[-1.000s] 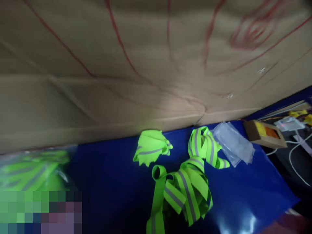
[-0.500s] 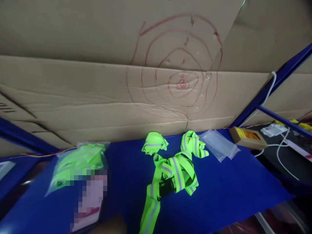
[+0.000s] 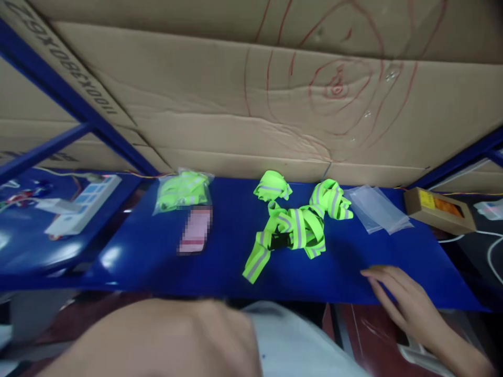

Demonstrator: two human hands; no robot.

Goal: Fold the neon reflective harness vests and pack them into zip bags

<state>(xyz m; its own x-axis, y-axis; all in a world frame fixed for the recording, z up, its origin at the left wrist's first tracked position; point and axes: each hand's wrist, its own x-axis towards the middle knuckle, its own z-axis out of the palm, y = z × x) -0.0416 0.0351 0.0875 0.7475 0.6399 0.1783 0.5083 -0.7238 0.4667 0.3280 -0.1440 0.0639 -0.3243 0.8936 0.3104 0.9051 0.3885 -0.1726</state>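
My right hand (image 3: 404, 298) is over the front right edge of the blue table, its fingers stretched and slightly apart, holding nothing. Large and blurred, my left hand (image 3: 212, 335) is close to the camera at the bottom; its fingers cannot be made out. Loose neon-green straps with grey stripes (image 3: 298, 228) lie tangled mid-table around a black part, one end trailing toward the front. Behind them sit a rolled green bundle (image 3: 272, 186) and another coiled bundle (image 3: 330, 199). Flat clear plastic bags (image 3: 377, 209) lie to the right.
At the left are a bag of green straps (image 3: 184, 189), a pixelated pink item (image 3: 195, 230) and a white power strip (image 3: 86, 204). An open cardboard box (image 3: 440, 209) sits at the right. Cardboard with red rings (image 3: 236, 136) stands behind the blue table (image 3: 231, 251), between blue frame bars.
The view has shifted left and takes in more of the table's front. My right hand has come into view, and the blurred skin low in the frame is now much larger. The straps look unmoved.
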